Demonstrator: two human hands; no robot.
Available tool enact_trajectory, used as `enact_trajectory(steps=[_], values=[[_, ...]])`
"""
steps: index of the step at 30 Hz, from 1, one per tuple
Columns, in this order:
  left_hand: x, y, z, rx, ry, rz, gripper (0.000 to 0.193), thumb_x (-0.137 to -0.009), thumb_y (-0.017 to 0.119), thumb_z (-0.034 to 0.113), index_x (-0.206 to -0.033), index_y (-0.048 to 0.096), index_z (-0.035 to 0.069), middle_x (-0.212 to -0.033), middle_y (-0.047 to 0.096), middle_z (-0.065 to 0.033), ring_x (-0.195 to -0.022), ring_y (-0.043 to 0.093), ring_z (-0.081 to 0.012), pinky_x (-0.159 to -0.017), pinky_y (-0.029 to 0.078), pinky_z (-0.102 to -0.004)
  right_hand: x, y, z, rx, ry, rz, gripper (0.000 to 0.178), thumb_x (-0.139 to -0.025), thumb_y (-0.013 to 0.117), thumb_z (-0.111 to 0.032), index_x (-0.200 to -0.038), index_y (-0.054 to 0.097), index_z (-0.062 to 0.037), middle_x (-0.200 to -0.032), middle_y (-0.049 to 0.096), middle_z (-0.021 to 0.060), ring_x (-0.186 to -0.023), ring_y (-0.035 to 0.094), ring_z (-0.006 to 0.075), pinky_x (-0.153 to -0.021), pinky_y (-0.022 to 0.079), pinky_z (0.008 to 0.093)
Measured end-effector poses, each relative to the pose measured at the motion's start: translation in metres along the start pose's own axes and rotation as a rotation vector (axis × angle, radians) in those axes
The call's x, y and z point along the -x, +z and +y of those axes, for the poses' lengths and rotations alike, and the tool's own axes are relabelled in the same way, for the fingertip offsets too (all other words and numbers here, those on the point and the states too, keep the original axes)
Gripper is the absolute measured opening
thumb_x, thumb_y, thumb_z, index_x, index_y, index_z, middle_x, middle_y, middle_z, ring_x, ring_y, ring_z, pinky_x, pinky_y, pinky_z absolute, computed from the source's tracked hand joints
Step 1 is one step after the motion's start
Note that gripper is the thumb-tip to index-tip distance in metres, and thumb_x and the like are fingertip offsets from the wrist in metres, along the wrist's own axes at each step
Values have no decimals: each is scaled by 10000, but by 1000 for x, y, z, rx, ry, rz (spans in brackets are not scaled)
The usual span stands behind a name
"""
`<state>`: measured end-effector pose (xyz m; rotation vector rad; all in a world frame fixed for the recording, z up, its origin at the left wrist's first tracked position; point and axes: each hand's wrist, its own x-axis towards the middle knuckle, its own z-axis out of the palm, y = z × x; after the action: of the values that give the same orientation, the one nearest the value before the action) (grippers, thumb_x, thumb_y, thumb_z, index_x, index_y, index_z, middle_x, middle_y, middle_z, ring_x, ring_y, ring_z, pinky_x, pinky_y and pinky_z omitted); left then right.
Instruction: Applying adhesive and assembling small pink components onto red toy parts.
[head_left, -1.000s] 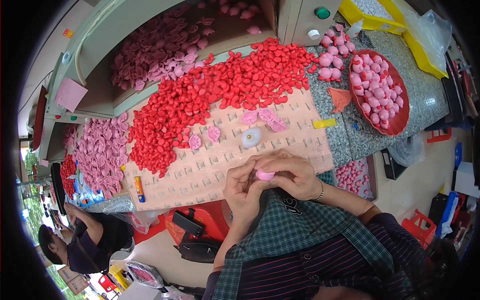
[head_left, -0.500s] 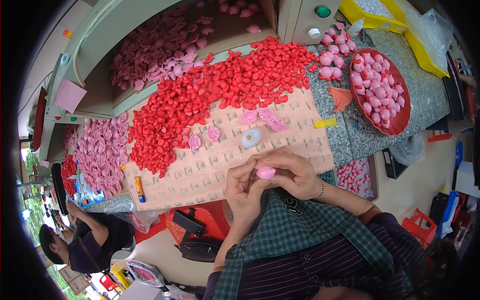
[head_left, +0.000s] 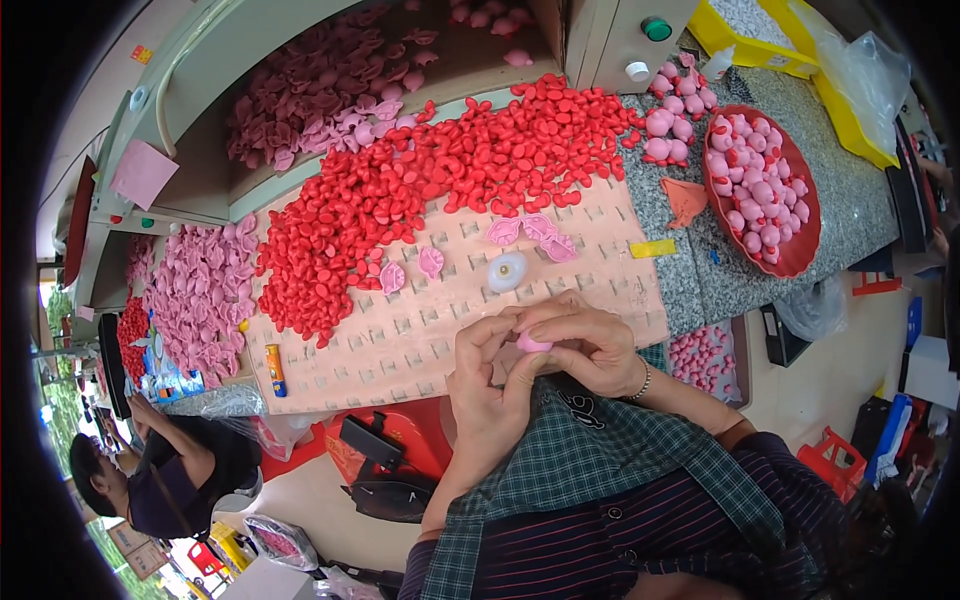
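Observation:
Both hands meet over the front edge of the table, fingers closed round one small round pink plastic piece (head_left: pixel 532 342). My left hand (head_left: pixel 487 365) pinches it from the left. From the right, my right hand (head_left: pixel 592 345) grips it with thumb and fingertips, covering most of it. Just beyond my fingers stands a translucent whitish round dispenser (head_left: pixel 506 272). Several thin pink shell pieces (head_left: pixel 535 228) lie past it, and two more pink shells (head_left: pixel 430 262) are to its left. A large heap of glossy red pieces (head_left: pixel 400 190) spreads across the far side of the table.
A red oval bowl (head_left: pixel 797 262) of pink balls with red parts stands at right, beside loose ones (head_left: pixel 660 125). A pile of pink shells (head_left: pixel 200 300) lies at left, near an orange and blue glue tube (head_left: pixel 275 370). Another person (head_left: pixel 165 455) sits further left.
My fingers have closed further over the pink piece, so less of it shows. The view has shifted slightly; the things on the table lie as before.

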<state>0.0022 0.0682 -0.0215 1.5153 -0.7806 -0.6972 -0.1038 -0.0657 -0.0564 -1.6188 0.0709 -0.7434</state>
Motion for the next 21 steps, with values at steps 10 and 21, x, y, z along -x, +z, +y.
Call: enact_trajectory(steps=[10,21], values=[[-5,-2,2,352,-115,-58,428,-905,617,-85,-1257,388,-1,-1235,593,-200,-1151,598,-225,-980,492,-320,7,14,3,-451,82,131,339,-877,627,87,-1201,549,28,-1331,560,175,-1235,571,288,-1046,471,388],[-6,1,-1,358,-99,-36,426,-898,639,-72,-1245,406,12,-1208,605,-191,-1100,617,-214,-936,507,-314,8,7,2,-242,96,41,464,-881,608,108,-1285,421,-19,-1228,584,229,-1188,594,313,-992,502,414]])
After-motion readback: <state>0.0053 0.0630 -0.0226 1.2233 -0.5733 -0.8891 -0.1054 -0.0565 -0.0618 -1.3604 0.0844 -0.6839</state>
